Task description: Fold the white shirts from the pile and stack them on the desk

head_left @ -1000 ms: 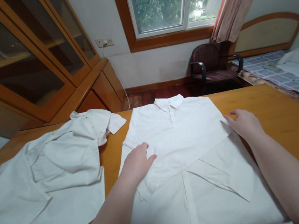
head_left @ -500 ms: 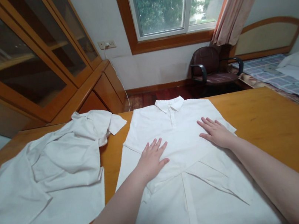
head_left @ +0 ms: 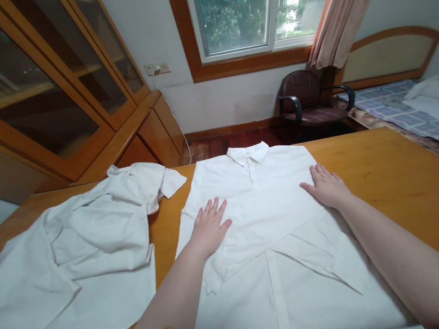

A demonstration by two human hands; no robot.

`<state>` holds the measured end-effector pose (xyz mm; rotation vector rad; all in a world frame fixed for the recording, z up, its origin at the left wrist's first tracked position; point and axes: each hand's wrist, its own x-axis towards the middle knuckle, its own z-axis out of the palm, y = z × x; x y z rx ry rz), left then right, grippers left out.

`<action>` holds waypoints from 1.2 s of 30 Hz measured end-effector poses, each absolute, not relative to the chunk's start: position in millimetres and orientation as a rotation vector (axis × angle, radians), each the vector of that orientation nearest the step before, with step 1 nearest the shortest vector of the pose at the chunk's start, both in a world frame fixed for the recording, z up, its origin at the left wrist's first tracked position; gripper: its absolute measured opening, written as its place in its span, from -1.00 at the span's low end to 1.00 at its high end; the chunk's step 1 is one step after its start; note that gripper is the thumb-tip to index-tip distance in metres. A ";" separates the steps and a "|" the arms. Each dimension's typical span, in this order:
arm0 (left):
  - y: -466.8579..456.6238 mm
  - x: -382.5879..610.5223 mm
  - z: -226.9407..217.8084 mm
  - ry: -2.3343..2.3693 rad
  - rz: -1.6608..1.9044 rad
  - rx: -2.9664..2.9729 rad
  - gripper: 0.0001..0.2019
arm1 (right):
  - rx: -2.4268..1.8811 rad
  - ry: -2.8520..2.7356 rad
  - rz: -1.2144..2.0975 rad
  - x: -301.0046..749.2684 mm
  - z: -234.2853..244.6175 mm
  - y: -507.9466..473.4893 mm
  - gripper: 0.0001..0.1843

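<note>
A white shirt (head_left: 261, 196) lies flat on the wooden table, its collar pointing to the far edge. Its sleeves are folded across the body, and the button placket runs down toward me below them. Flat on the left part of the shirt rests my left hand (head_left: 211, 226), fingers spread. My right hand (head_left: 327, 186) lies at the shirt's right side edge, palm down with the thumb apart from the fingers. Neither hand grips the cloth.
Left of the shirt, a second white garment (head_left: 91, 244) is heaped loosely on the table (head_left: 407, 202). Beyond stand a glass-door cabinet (head_left: 46, 86), a brown armchair (head_left: 304, 97) and a bed (head_left: 391, 100). A white cord (head_left: 172, 108) hangs from the wall socket.
My hands have moved apart across the shirt, the left one toward the left side, the right one outward to the right edge. The shirt lies much as before.
</note>
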<state>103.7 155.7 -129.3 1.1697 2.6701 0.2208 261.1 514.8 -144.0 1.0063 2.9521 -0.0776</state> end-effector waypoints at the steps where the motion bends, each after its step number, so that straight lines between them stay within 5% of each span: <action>1: 155.7 103.8 -129.5 2.669 0.222 1.168 -0.43 | 1.042 2.946 -0.084 261.9 -144.2 516.2 -0.07; 28: 159.2 99.3 -135.9 2.772 0.240 1.072 -0.43 | 1.103 2.982 -0.066 262.3 -146.0 525.6 -0.24; 36: 178.9 87.1 -96.7 2.720 0.180 0.924 -0.48 | 1.036 2.950 -0.113 246.3 -123.3 540.4 -0.42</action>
